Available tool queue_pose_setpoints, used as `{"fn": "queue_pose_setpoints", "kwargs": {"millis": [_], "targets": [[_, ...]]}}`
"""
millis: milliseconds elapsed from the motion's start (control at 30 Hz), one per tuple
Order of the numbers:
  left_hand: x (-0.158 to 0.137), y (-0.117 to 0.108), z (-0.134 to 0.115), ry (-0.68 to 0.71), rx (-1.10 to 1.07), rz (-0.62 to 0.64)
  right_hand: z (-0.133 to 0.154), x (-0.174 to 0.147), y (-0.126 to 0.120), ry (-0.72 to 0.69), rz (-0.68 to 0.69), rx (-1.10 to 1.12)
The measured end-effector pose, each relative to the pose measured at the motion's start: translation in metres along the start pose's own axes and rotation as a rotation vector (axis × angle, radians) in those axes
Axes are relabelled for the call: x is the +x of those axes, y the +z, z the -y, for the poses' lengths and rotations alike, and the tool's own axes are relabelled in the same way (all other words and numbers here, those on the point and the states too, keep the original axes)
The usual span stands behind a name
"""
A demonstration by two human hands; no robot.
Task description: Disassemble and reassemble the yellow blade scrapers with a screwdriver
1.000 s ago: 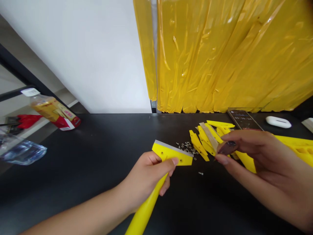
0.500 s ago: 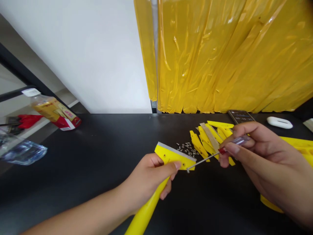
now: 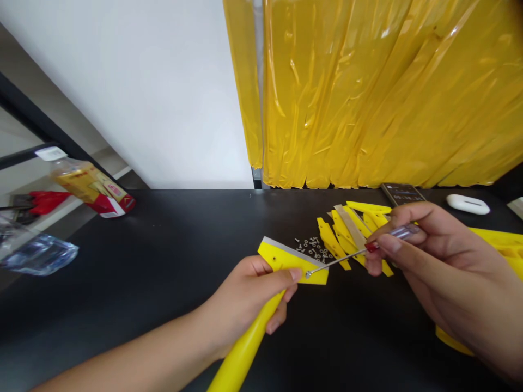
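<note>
My left hand (image 3: 255, 288) is closed round a yellow scraper (image 3: 245, 348) just below its head, with the thumb pressed on the head's face. A grey blade (image 3: 286, 249) runs along the head's far edge. In my right hand (image 3: 433, 267) is a thin screwdriver (image 3: 347, 257) with a clear and red handle, pinched between thumb and fingers. A small screw (image 3: 308, 274) sits at the screwdriver's tip, over the right-hand hole of the head. Whether it has entered the hole I cannot tell. The left hole (image 3: 274, 258) shows bare.
Behind the scraper head lie loose screws and nuts (image 3: 314, 247) and a pile of yellow plates (image 3: 343, 234). A phone (image 3: 402, 194) and a white earphone case (image 3: 468, 204) lie at the back right. A bottle (image 3: 92, 182) stands at the left, near a clear plastic item (image 3: 41, 253).
My right hand has brought the screwdriver tip and screw leftward and slightly up, from the head's lower right edge onto its right hole. My left hand and the scraper have barely moved.
</note>
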State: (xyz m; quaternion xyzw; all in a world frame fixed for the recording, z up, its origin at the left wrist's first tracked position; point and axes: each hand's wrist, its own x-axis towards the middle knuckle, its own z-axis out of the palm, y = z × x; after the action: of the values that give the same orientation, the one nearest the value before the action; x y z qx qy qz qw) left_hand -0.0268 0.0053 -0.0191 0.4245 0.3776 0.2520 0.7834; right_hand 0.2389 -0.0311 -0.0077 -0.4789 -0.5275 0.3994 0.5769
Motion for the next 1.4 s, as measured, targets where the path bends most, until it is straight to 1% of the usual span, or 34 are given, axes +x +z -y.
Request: {"fn": "queue_pose_setpoints", "kwargs": {"millis": [133, 300, 567, 767, 967, 1267, 1400], "targets": [[0.0006, -0.0005, 0.0003, 0.003, 0.001, 0.004, -0.0006, -0.0006, 0.0010, 0.026, -0.036, 0.008], [0.0006, -0.0011, 0.0010, 0.001, 0.000, 0.004, -0.0028, -0.0023, -0.0016, 0.029, -0.029, 0.008], [0.0010, -0.0017, 0.0021, -0.003, 0.004, -0.005, -0.0031, -0.0041, -0.0011, -0.019, -0.010, -0.024], [0.0006, 0.0002, 0.0001, -0.012, 0.035, -0.013, -0.0020, -0.0052, 0.0007, -0.002, -0.028, -0.047], [0.0008, 0.0013, 0.0006, -0.008, 0.047, -0.019, -0.0002, -0.0056, 0.0013, -0.006, -0.009, -0.086], [0.0012, 0.0000, 0.0004, -0.012, 0.061, -0.011, -0.0001, -0.0025, 0.0040, 0.069, 0.021, -0.094], [0.0010, -0.0001, 0.0003, -0.018, 0.050, -0.017, -0.0044, -0.0011, 0.0039, 0.133, 0.050, -0.023]]}}
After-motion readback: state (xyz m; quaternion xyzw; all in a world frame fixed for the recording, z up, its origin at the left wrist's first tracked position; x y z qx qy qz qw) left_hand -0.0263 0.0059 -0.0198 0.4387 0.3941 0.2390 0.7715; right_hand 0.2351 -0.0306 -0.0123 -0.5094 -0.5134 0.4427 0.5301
